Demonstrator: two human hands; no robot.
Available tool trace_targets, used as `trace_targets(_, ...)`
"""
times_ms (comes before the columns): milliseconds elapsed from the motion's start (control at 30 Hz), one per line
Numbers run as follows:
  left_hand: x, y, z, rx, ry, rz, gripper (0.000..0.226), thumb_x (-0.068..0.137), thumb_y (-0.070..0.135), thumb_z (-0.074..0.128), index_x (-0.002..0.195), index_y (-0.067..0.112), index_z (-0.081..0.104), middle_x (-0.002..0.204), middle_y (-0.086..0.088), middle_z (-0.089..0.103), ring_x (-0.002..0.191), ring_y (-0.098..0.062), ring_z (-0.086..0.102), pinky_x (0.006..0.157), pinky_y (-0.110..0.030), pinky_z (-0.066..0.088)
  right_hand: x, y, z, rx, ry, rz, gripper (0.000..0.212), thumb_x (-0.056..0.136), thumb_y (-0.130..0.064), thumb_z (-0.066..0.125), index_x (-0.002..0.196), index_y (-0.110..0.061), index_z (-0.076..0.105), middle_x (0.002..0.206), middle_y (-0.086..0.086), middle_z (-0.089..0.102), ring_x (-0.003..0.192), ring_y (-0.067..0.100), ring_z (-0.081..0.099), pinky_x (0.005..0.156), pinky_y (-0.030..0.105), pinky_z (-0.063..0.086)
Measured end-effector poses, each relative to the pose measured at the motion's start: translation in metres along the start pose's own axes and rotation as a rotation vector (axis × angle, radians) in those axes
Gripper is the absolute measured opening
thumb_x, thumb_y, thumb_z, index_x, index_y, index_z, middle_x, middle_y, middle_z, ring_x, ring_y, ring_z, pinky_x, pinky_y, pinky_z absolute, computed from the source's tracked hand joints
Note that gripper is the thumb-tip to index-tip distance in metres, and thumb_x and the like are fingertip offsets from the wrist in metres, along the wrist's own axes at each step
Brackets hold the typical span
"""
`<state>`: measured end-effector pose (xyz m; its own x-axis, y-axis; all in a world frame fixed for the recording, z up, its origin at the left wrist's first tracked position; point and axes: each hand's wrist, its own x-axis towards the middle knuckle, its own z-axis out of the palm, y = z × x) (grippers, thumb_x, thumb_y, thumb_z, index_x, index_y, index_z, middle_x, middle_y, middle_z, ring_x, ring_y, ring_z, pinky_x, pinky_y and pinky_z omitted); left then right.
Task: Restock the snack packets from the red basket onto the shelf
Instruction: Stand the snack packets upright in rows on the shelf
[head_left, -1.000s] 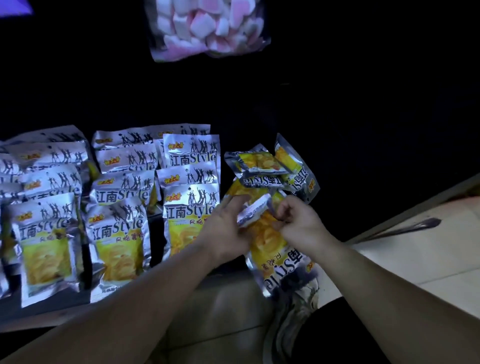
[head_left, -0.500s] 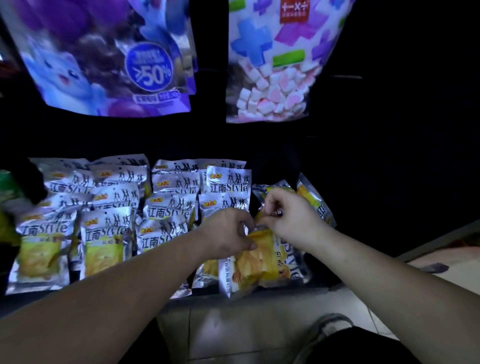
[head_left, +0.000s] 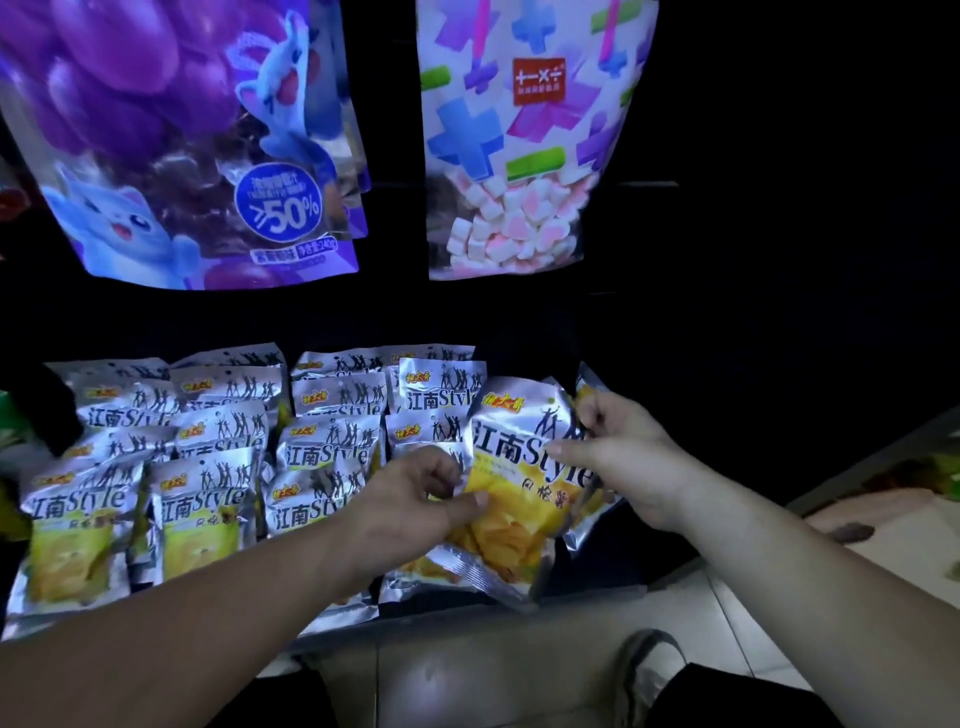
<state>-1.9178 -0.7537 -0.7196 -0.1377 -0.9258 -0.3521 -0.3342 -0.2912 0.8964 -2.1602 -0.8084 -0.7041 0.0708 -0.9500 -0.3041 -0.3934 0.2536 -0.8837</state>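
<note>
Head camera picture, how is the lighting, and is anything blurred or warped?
Head view: dim, shelf back nearly black; the purple grape bag and marshmallow bag show brightest; foil sheen on the held snack packet; wide-angle bending at the edges; leftmost packets look soft.

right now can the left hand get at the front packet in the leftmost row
Probably not yet: the left hand grips the held packet together with the right hand. Once free, likely yes: the front-left packet lies uncovered, nothing across it.

The left hand (head_left: 415, 501) and right hand (head_left: 626, 460) have turned the snack packet (head_left: 519, 462) upright.
</note>
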Motion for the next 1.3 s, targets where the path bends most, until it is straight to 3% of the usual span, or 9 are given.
trace_targets(233,0.032,0.018,-0.016,-0.176,0.074,0.049,0.025,0.088,0.007,0.078,0.096,0.019,0.059,0.112,-0.002,0.073,0.101,-0.026,0.070,0.090,-0.047,0.057,0.001,-0.015,0.022,-0.159,-0.054,-0.285,0.045,0.087,-0.014,0.079,0.075,-0.031,0.039,0.075,-0.007,0.038,0.067,0.014,0.037,0.062,0.034,0.038)
trace_targets(333,0.036,0.015,-0.018,-0.103,0.083,0.070,0.028,0.087,0.010,0.080,0.088,0.023,0.056,0.109,-0.004,0.070,0.091,-0.027,0.064,0.084,-0.054,0.055,0.004,-0.012,0.022,-0.158,-0.055,-0.276,0.043,0.086,-0.016,0.080,0.077,-0.031,0.041,0.079,0.001,0.043,0.071,0.020,0.044,0.064,0.036,0.042)
trace_targets(467,0.036,0.017,-0.014,-0.068,0.033,0.143,0.023,0.091,0.011,0.076,0.092,0.019,0.055,0.089,0.002,0.060,0.061,-0.022,0.046,0.057,-0.035,0.043,0.007,-0.002,0.014,-0.087,0.036,-0.204,0.043,0.084,-0.010,0.081,0.077,-0.030,0.044,0.082,0.010,0.058,0.079,0.032,0.066,0.067,0.048,0.055)
trace_targets(633,0.032,0.027,-0.011,-0.063,0.022,0.240,0.016,0.094,0.005,0.071,0.091,0.019,0.064,0.101,-0.009,0.066,0.061,-0.031,0.059,0.062,-0.040,0.056,0.007,0.004,0.004,-0.124,0.096,-0.231,0.031,0.084,-0.009,0.081,0.082,-0.026,0.055,0.087,0.007,0.056,0.075,0.019,0.052,0.071,0.034,0.049)
trace_targets(800,0.034,0.030,-0.012,-0.108,0.082,0.248,0.027,0.097,0.003,0.065,0.081,0.024,0.062,0.083,-0.019,0.061,0.057,-0.024,0.043,0.055,-0.035,0.042,0.006,-0.001,0.005,-0.106,0.242,-0.347,0.034,0.081,-0.012,0.085,0.087,-0.033,0.058,0.122,-0.014,0.048,0.107,0.009,0.061,0.091,0.029,0.052)
trace_targets(967,0.029,0.039,-0.003,-0.105,-0.021,0.316,0.033,0.091,0.002,0.074,0.071,0.020,0.054,0.080,-0.020,0.061,0.057,-0.034,0.051,0.058,-0.048,0.048,-0.003,-0.025,0.014,-0.418,0.238,-0.626,0.034,0.080,-0.051,0.074,0.103,-0.040,0.050,0.150,-0.020,0.038,0.151,0.014,0.027,0.114,0.036,0.034)
trace_targets(1033,0.026,0.039,0.002,-0.096,-0.015,0.332,0.036,0.089,-0.002,0.075,0.069,0.020,0.053,0.081,-0.034,0.060,0.058,-0.044,0.057,0.054,-0.057,0.049,-0.005,-0.030,0.024,-0.259,0.120,-0.552,0.029,0.084,-0.038,0.072,0.091,-0.039,0.044,0.123,-0.014,0.063,0.130,0.021,0.053,0.106,0.053,0.046)
trace_targets(1100,0.025,0.039,0.003,-0.082,-0.008,0.341,0.037,0.089,-0.003,0.074,0.069,0.022,0.054,0.086,-0.037,0.061,0.062,-0.041,0.061,0.056,-0.061,0.050,-0.005,-0.030,0.031,-0.088,0.035,-0.450,0.032,0.089,-0.016,0.070,0.085,-0.032,0.043,0.094,0.012,0.063,0.093,0.035,0.064,0.079,0.061,0.051)
trace_targets(1300,0.022,0.035,-0.002,0.055,-0.147,0.329,0.031,0.088,0.000,0.075,0.081,0.024,0.057,0.109,-0.015,0.069,0.091,-0.025,0.071,0.075,-0.046,0.059,-0.009,-0.031,0.025,0.042,0.004,-0.369,0.040,0.091,0.007,0.065,0.081,-0.024,0.041,0.079,0.006,0.052,0.068,0.015,0.049,0.061,0.026,0.043)
